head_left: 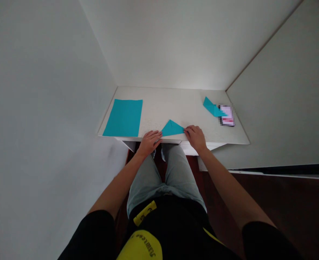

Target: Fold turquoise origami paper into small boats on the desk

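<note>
A blue-green sheet of paper folded into a low triangle (172,129) lies near the front edge of the white tabletop, its peak pointing away from me. A short crease or slit line runs down from the peak. My left hand (149,141) holds the left corner, with the fingers over the paper and the thumb lower, by the table edge. At the right corner, my right hand (195,138) pinches the tip between thumb and fingers. The fingertips hide both corners.
A flat blue-green sheet (124,118) lies on the left of the white table (172,103). At the right, a folded blue-green paper piece (212,108) partly overlaps a blurred, phone-like object (229,121). Walls close in the back and left; a pale panel stands right.
</note>
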The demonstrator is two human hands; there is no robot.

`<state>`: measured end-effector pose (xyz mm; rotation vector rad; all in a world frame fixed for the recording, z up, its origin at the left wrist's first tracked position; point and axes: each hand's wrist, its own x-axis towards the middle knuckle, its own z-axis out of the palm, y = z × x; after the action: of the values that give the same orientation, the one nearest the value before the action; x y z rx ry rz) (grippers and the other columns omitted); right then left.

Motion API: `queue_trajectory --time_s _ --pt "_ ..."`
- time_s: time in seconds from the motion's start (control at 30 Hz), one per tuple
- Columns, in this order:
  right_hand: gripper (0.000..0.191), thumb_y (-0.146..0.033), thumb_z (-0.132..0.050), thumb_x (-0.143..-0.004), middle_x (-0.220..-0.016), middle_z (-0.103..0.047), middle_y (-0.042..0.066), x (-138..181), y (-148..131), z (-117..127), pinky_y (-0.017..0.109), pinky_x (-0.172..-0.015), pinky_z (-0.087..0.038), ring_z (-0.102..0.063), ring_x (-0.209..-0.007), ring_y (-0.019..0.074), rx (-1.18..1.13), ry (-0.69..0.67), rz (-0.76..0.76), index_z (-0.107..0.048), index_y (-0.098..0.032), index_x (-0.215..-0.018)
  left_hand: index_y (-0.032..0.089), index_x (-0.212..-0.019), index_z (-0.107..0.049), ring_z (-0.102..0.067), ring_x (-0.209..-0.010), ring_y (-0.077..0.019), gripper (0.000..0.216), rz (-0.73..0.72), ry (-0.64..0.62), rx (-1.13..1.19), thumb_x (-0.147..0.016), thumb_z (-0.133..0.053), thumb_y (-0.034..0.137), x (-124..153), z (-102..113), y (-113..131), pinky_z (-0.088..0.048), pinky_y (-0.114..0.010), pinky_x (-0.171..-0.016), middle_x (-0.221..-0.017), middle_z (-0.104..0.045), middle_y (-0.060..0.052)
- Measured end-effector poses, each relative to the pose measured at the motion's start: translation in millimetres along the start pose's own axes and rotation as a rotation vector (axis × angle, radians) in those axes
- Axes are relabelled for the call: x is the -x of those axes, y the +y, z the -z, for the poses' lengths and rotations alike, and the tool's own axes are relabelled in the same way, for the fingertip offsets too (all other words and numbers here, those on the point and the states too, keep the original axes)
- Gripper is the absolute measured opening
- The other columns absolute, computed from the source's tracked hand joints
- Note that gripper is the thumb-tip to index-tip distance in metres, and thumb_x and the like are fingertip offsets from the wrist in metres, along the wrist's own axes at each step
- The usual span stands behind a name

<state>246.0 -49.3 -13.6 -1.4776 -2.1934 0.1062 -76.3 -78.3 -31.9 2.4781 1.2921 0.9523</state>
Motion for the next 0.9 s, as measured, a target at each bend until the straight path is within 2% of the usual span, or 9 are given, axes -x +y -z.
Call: queue_trajectory --time_s 0.17,0.33,0.53,0.7,0.8,0.9 --pt "0.051 -0.049 -0.04 -0.112 -0.145 -0.068 0.013 26.2 -9.7 4.0 0.055 -0.102 -0.046 -0.057 -0.124 0.0374 0.074 -0.028 0.024 -0.066 -0.026 -0.149 0.028 -0.113 -0.081 -0.072 -0.127 -0.024 0.015 0.032 0.06 -0.006 -0.102 -0.071 0.032 -0.4 -3.0 3.5 -0.051 -0.052 -0.117 -0.126 -0.081 -0.004" --pt "0.055 -0.058 -0.049 -0.108 -0.147 -0.067 0.012 39.1 -6.5 4.2 0.056 -0.105 -0.046 -0.056 -0.129 0.0387 0.046 -0.049 0.018 -0.063 -0.028 -0.151 0.03 -0.104 -0.083 -0.074 -0.119 -0.0255 0.01 0.086 0.094 -0.025 -0.101 -0.073 0.031 0.9 0.6 13.2 -0.054 -0.05 -0.106 -0.116 -0.084 -0.003" --pt "0.043 -0.061 -0.06 -0.103 -0.129 -0.074 0.012 21.9 4.5 4.3 0.056 -0.103 -0.05 -0.066 -0.117 0.0349 -0.177 -0.023 -0.084 -0.077 -0.028 -0.124 0.025 -0.103 -0.079 -0.076 -0.101 -0.0245 0.014 0.148 0.137 0.002 -0.105 -0.066 0.032 -3.2 7.6 22.5 -0.056 -0.044 -0.095 -0.105 -0.083 -0.005" --pt "0.048 -0.065 -0.067 -0.095 -0.106 -0.078 0.009 6.1 -2.0 4.2 0.045 -0.085 -0.058 -0.07 -0.087 0.0257 -0.591 0.021 -0.264 -0.076 -0.024 -0.117 0.024 -0.101 -0.075 -0.075 -0.099 -0.0212 0.017 0.199 0.189 0.136 -0.108 -0.062 0.034 -10.9 9.5 28.6 -0.059 -0.038 -0.095 -0.102 -0.08 -0.005" --pt "0.048 -0.065 -0.073 -0.088 -0.092 -0.076 0.005 -0.9 -7.0 1.3 0.041 -0.078 -0.057 -0.067 -0.079 0.0229 -0.723 0.046 -0.355 -0.075 -0.024 -0.113 0.023 -0.099 -0.074 -0.075 -0.097 -0.0208 0.016 0.202 0.214 0.167 -0.107 -0.064 0.034 -13.6 9.2 32.3 -0.06 -0.037 -0.094 -0.1 -0.079 -0.005" --pt "0.05 -0.064 -0.077 -0.081 -0.087 -0.073 0.003 -7.7 -8.5 -4.4 0.038 -0.072 -0.055 -0.064 -0.074 0.0208 -0.826 0.095 -0.401 -0.07 -0.025 -0.111 0.023 -0.098 -0.073 -0.076 -0.097 -0.0206 0.016 0.199 0.212 0.173 -0.106 -0.064 0.034 -14.4 8.3 35.4 -0.061 -0.038 -0.094 -0.1 -0.079 -0.005"
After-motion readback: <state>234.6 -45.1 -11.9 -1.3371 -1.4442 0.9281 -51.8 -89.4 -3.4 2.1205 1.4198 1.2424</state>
